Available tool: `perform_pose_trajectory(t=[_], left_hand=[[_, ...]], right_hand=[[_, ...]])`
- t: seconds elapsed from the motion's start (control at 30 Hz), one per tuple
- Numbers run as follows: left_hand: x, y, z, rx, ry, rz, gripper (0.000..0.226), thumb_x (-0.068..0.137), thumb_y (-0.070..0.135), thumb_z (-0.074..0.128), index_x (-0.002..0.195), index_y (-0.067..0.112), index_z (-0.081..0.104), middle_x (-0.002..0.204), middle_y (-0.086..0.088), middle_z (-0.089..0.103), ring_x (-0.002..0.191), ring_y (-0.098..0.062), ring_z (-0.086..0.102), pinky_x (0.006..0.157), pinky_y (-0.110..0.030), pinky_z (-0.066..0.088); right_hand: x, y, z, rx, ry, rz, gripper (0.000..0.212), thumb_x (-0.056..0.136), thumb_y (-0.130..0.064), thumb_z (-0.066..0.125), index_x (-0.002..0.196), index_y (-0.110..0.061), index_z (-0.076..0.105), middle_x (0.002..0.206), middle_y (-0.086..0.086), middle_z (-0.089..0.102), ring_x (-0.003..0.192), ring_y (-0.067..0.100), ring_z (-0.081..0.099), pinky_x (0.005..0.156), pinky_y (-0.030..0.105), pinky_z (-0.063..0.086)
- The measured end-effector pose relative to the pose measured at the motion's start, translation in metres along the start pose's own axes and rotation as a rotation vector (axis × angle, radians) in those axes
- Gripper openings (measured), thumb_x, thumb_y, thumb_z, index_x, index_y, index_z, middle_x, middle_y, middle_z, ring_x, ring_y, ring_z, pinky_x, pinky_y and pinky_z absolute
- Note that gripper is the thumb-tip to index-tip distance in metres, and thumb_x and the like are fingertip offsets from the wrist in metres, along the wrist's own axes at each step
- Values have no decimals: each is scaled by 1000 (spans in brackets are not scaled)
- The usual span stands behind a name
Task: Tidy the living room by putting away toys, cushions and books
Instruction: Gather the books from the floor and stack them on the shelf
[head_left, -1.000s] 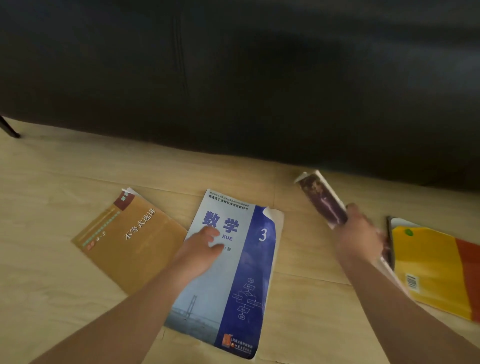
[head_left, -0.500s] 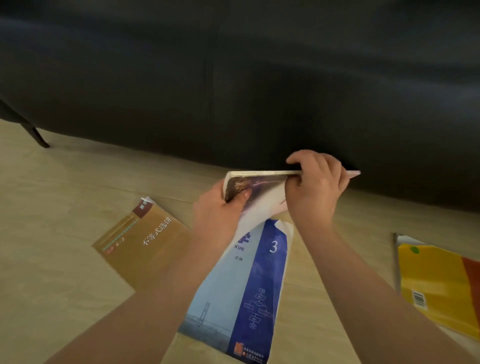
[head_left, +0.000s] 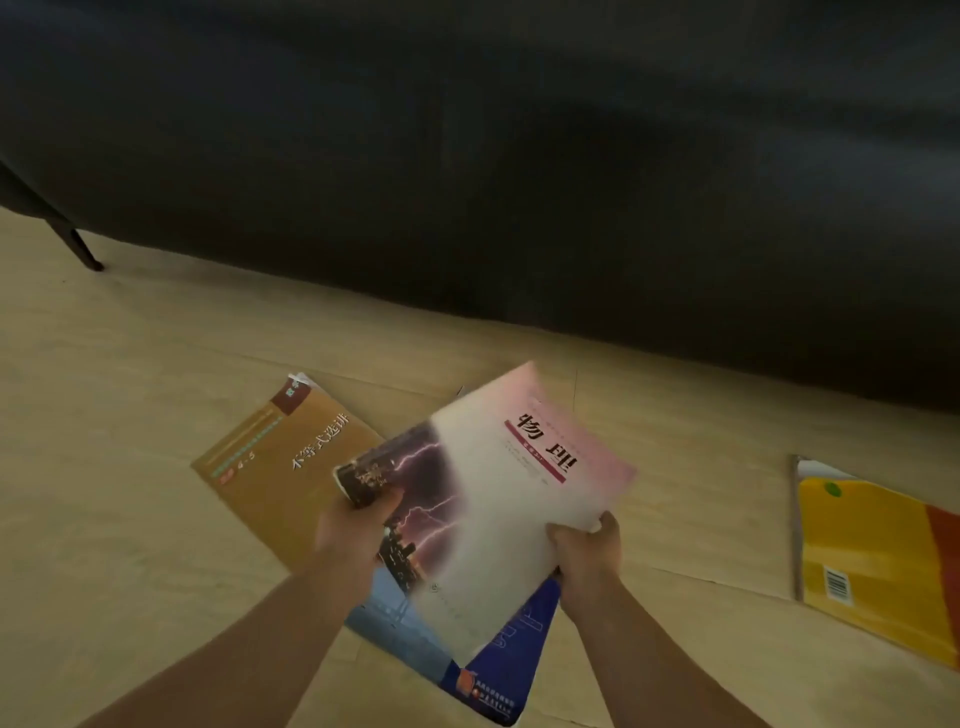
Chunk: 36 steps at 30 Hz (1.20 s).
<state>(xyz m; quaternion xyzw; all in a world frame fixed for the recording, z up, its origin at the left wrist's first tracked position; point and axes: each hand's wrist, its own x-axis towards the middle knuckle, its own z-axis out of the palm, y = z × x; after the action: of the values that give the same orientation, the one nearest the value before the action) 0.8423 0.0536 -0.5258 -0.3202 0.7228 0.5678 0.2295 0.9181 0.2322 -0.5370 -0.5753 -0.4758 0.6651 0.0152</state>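
A pink and white book with a lightning picture (head_left: 498, 499) lies face up over a blue book (head_left: 498, 670) on the wooden floor. My left hand (head_left: 353, 530) grips its curled left corner, thumb on the cover. My right hand (head_left: 589, 553) holds its near right edge, thumb on top and fingers underneath. An orange-brown book (head_left: 270, 467) lies flat to the left, partly under the blue one. A yellow and orange book (head_left: 872, 566) lies apart at the right.
A dark sofa (head_left: 519, 182) fills the upper view, its base close behind the books. One thin sofa leg (head_left: 78, 244) stands at the left. Bare light wooden floor (head_left: 104, 519) stretches to the left and in front.
The lightning book was held up on edge near the sofa in both hands; now it is turned face up and lowered over the blue book. My hands moved toward me.
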Motion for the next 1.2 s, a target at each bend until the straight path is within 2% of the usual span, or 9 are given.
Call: perform_pose_trajectory(t=[0.1,0.17,0.3,0.5,0.6,0.73,0.93,1.07,1.2], left_hand=[[10,-12,-5,476,264,93,36,89,22,56,122,7,52,103,-13,61,94,-32,56,83,-37,46],[20,-16,-14,500,383,7,46,89,24,50,132,9,41,131,-17,45,118,-36,42,100,-42,36],[31,-22,-19,439,426,-216,53,89,15,52,136,-3,33,137,-24,36,125,-38,36,105,-41,31],[28,-28,-39,-116,412,-237,31,89,18,59,114,2,50,93,-16,57,67,-24,51,58,-29,42],[14,-22,-38,118,369,-36,18,95,19,48,88,3,55,77,-15,57,63,-27,48,58,-31,38],[5,14,-33,472,501,469,30,99,20,36,115,3,55,115,-21,54,96,-38,53,72,-40,38],[-23,37,-17,559,299,991,35,99,23,35,120,5,58,93,-10,63,68,-17,50,55,-23,35],[-32,42,-10,171,2,722,18,100,25,38,102,21,56,73,-2,55,58,-13,50,44,-16,42],[-16,24,-4,49,-199,205,17,99,30,41,106,20,53,95,-5,60,81,-24,60,60,-34,53]], right_hand=[[-4,-1,-2,-154,-22,-106,70,86,6,43,144,-30,26,84,5,60,74,21,56,61,30,49],[-5,0,-2,-209,1,-136,71,86,5,36,143,-36,25,74,1,55,66,18,52,55,27,42],[-2,7,-2,-301,50,-137,69,87,4,32,141,-40,27,81,2,56,67,18,53,52,25,41],[-2,18,-2,-443,211,-6,69,85,-16,52,146,-28,22,139,11,32,121,33,37,98,47,41],[1,22,2,-390,122,-20,71,82,-16,56,145,-26,23,134,9,38,113,33,47,94,47,46],[1,24,4,-429,117,-46,63,83,-13,51,141,-24,29,128,10,44,109,33,50,91,50,49],[4,25,1,-482,118,-82,58,86,-9,48,140,-19,32,130,12,42,115,35,47,96,50,46],[7,26,0,-463,117,-75,51,88,-13,50,136,-19,36,128,11,46,110,32,51,90,48,50],[9,18,-13,-467,66,-47,38,93,-16,48,131,-15,41,118,9,55,88,21,54,54,23,42]])
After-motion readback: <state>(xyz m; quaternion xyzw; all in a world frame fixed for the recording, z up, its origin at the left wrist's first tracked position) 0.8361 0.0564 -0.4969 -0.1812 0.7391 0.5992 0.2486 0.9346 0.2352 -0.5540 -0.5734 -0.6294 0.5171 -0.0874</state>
